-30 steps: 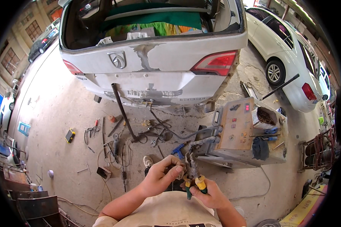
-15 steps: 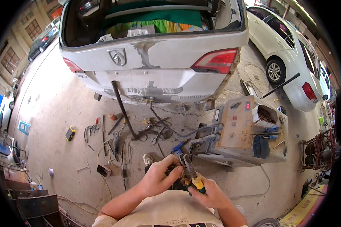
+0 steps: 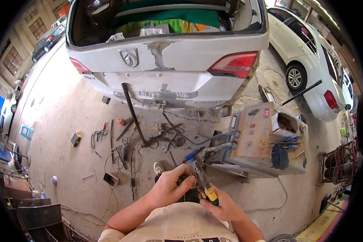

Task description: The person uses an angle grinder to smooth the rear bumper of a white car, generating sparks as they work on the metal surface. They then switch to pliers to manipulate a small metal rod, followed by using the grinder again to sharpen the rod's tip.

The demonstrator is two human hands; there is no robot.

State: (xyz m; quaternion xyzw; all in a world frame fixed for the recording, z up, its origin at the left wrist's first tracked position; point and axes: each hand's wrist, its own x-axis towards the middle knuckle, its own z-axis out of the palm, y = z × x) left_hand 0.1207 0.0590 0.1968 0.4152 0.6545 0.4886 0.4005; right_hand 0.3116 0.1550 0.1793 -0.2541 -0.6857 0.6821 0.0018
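Pliers [image 3: 201,176] with a metal head and yellow-and-dark handles are gripped in my right hand [image 3: 222,205], low in front of my body. Their jaws point up and away from me. My left hand [image 3: 174,186] is closed beside them, thumb pressed against the curled fingers close to the jaws. Whatever it pinches is too small and too covered to name. Just past the jaws shows a blue tool-like piece [image 3: 191,155]; whether it touches the pliers I cannot tell.
Ahead stands a white car [image 3: 177,84] with sanded patches and an open rear window. A metal machine cabinet [image 3: 252,133] with cables is at right, carrying a box [image 3: 284,123]. A dark bar [image 3: 133,113] leans upward; cables and tools, including a grinder [image 3: 125,148], litter the floor.
The surroundings have shifted slightly right in the picture. Both hands stay almost where they were, the pliers still in my right hand.
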